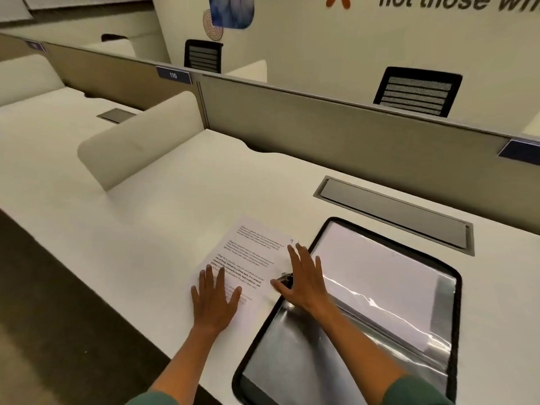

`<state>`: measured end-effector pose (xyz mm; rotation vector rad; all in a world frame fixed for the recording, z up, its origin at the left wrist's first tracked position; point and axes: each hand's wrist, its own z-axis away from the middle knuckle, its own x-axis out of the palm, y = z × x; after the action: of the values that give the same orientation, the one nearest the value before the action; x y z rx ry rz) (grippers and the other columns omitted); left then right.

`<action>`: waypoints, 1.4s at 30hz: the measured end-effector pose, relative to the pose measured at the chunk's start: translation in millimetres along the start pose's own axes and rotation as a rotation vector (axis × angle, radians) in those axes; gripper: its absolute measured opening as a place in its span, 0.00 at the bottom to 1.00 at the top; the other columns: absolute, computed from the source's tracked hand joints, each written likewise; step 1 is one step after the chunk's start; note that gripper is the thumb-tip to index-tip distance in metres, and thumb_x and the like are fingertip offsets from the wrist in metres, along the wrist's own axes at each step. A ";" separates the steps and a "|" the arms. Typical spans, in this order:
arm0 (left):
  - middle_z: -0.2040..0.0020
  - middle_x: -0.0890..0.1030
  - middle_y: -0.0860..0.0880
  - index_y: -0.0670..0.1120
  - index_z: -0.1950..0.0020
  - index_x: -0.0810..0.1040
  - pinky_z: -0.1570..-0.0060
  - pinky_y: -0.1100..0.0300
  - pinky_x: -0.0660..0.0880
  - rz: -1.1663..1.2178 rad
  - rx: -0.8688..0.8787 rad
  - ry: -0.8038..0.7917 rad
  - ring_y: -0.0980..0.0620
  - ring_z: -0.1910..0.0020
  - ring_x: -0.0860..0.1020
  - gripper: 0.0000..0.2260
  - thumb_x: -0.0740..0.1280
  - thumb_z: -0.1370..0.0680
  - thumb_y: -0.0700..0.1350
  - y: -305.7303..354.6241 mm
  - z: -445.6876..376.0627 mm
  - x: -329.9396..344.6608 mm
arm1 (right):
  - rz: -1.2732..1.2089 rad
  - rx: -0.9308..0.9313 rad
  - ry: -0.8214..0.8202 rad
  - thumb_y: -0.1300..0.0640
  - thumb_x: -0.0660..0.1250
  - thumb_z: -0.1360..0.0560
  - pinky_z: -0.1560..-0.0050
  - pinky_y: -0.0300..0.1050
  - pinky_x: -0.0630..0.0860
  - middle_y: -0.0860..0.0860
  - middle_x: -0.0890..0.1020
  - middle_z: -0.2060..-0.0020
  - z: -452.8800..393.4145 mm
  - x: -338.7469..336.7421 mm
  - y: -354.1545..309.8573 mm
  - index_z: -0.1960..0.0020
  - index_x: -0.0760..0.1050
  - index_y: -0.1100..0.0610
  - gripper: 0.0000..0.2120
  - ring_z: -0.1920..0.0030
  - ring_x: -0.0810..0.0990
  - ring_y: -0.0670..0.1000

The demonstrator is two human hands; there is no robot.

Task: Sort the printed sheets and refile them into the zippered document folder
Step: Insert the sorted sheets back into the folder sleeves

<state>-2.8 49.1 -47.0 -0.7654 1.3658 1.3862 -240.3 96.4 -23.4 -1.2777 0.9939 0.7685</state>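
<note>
left fingers (217,276) are spread flat and apart, pressing down on the near end of the printed sheets (248,258), nothing pinched. the left hand (214,302) is basically a paperweight at about 7 o'clock of the stack. right fingers (298,258) are also splayed open, lying across the seam where the paper meets the folder, and the thumb sits right by the little dark zipper pull (285,279). can't tell if the thumb is actually touching it. the right hand (304,283) isn't gripping anything either.

the sheets lie face up on the white tabletop (146,223), angled, top corner pointing toward 1 o'clock, with a handwritten 9 near that corner. the zippered document folder (365,302) is open and lies just beside them at 3 o'clock, its black edge touching or slightly overlapping the paper's right side. there's white paper already showing under the clear sleeve.

my take on doing this bit well: keep the left palm down so the stack doesn't fan out, then square the edges before lifting. check the page number against what's already in the sleeve. when you slide it in, feed the short edge first and watch that zipper pull, it looks like it could snag a corner. the glossy plastic probably grabs paper a bit, so hold the pocket open with one hand.
</note>
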 end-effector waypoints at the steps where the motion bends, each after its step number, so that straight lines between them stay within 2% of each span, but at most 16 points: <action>1: 0.19 0.39 0.46 0.51 0.19 0.45 0.24 0.43 0.40 0.006 -0.001 0.001 0.47 0.21 0.38 0.36 0.49 0.22 0.68 -1.8 -5.4 -0.2 | 0.018 -0.003 -0.020 0.29 0.60 0.27 0.25 0.55 0.35 0.51 0.43 0.20 -8.0 1.9 -3.6 0.20 0.41 0.51 0.48 0.20 0.41 0.52; 5: 0.19 0.39 0.43 0.52 0.19 0.45 0.25 0.40 0.41 -0.012 0.023 0.008 0.44 0.21 0.39 0.47 0.39 0.32 0.77 -13.3 -23.7 5.0 | 0.062 0.065 -0.097 0.27 0.59 0.28 0.25 0.59 0.34 0.54 0.41 0.20 -35.7 14.6 -19.1 0.20 0.38 0.50 0.50 0.21 0.40 0.53; 7: 0.20 0.41 0.40 0.52 0.19 0.48 0.25 0.39 0.42 -0.031 0.051 0.011 0.41 0.21 0.41 0.49 0.38 0.34 0.79 -19.0 -31.7 8.0 | 0.081 0.120 -0.140 0.25 0.60 0.30 0.25 0.60 0.34 0.54 0.41 0.20 -49.4 19.8 -23.3 0.20 0.38 0.49 0.52 0.21 0.40 0.54; 11: 0.20 0.48 0.37 0.49 0.20 0.58 0.26 0.36 0.47 -0.057 0.120 0.009 0.39 0.21 0.47 0.45 0.49 0.29 0.76 -32.2 -59.7 6.0 | 0.059 0.280 -0.169 0.22 0.64 0.37 0.25 0.63 0.36 0.56 0.41 0.20 -86.0 24.2 -26.1 0.20 0.37 0.47 0.60 0.21 0.40 0.55; 13: 0.20 0.49 0.37 0.49 0.21 0.59 0.26 0.37 0.48 -0.075 0.159 0.011 0.39 0.21 0.48 0.44 0.51 0.29 0.75 -39.7 -69.7 4.4 | 0.025 0.366 -0.173 0.21 0.66 0.41 0.25 0.63 0.38 0.58 0.43 0.21 -98.7 28.1 -28.1 0.21 0.36 0.46 0.63 0.21 0.41 0.57; 18: 0.21 0.51 0.35 0.47 0.22 0.62 0.26 0.37 0.49 -0.092 0.225 0.032 0.38 0.21 0.50 0.44 0.51 0.29 0.76 -57.0 -95.2 0.9 | 0.043 0.379 -0.132 0.23 0.66 0.37 0.23 0.62 0.46 0.59 0.52 0.22 -112.8 40.6 -46.3 0.21 0.36 0.45 0.60 0.22 0.49 0.58; 21: 0.21 0.55 0.35 0.46 0.23 0.65 0.27 0.36 0.53 -0.074 0.266 0.038 0.37 0.22 0.54 0.44 0.53 0.29 0.75 -61.4 -109.0 -0.7 | 0.042 0.389 -0.102 0.24 0.66 0.36 0.25 0.57 0.56 0.58 0.58 0.25 -114.2 42.3 -53.1 0.21 0.36 0.46 0.58 0.25 0.58 0.58; 24: 0.22 0.56 0.35 0.46 0.23 0.65 0.27 0.36 0.52 -0.058 0.306 0.039 0.37 0.22 0.55 0.44 0.54 0.30 0.75 -61.4 -119.4 -1.5 | 0.034 0.371 -0.068 0.29 0.68 0.32 0.37 0.50 0.69 0.54 0.66 0.32 -113.0 40.1 -59.0 0.20 0.37 0.47 0.55 0.36 0.70 0.56; 28: 0.22 0.57 0.35 0.46 0.24 0.65 0.27 0.37 0.53 -0.042 0.346 0.033 0.38 0.23 0.56 0.45 0.55 0.30 0.76 -59.3 -127.9 -2.4 | -0.041 0.349 -0.035 0.37 0.70 0.29 0.42 0.49 0.72 0.53 0.74 0.35 -108.9 38.5 -67.6 0.21 0.36 0.45 0.52 0.40 0.75 0.55; 31: 0.22 0.57 0.35 0.47 0.23 0.65 0.27 0.37 0.54 -0.032 0.365 0.039 0.38 0.23 0.56 0.45 0.55 0.31 0.76 -57.4 -131.2 -3.9 | -0.141 0.341 0.022 0.44 0.70 0.27 0.44 0.49 0.74 0.55 0.78 0.38 -104.2 35.1 -74.6 0.20 0.38 0.44 0.49 0.42 0.77 0.57; 34: 0.22 0.58 0.35 0.47 0.23 0.65 0.27 0.36 0.56 -0.031 0.389 0.028 0.37 0.23 0.57 0.45 0.55 0.31 0.75 -56.3 -132.6 -6.0 | -0.244 0.328 0.063 0.49 0.70 0.26 0.45 0.48 0.74 0.55 0.77 0.37 -98.8 29.9 -82.2 0.20 0.42 0.44 0.46 0.43 0.78 0.56; 39: 0.20 0.48 0.39 0.52 0.20 0.53 0.25 0.39 0.45 0.014 0.375 0.012 0.41 0.20 0.45 0.45 0.46 0.31 0.76 -48.7 -133.7 -14.1 | -0.475 0.326 0.223 0.57 0.71 0.26 0.39 0.44 0.73 0.47 0.70 0.29 -86.9 12.6 -91.2 0.20 0.46 0.43 0.45 0.37 0.74 0.49; 42: 0.20 0.48 0.40 0.50 0.20 0.53 0.24 0.41 0.45 0.137 0.382 0.016 0.43 0.20 0.44 0.44 0.45 0.29 0.74 -34.9 -132.1 -18.6 | -0.654 0.401 0.384 0.61 0.74 0.27 0.49 0.33 0.78 0.43 0.69 0.35 -75.3 -3.5 -90.7 0.20 0.45 0.44 0.49 0.43 0.75 0.43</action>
<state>8.4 -87.5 -62.4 -0.4369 1.6573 1.1718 -172.6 8.3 16.2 -1.3014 0.8873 -0.1810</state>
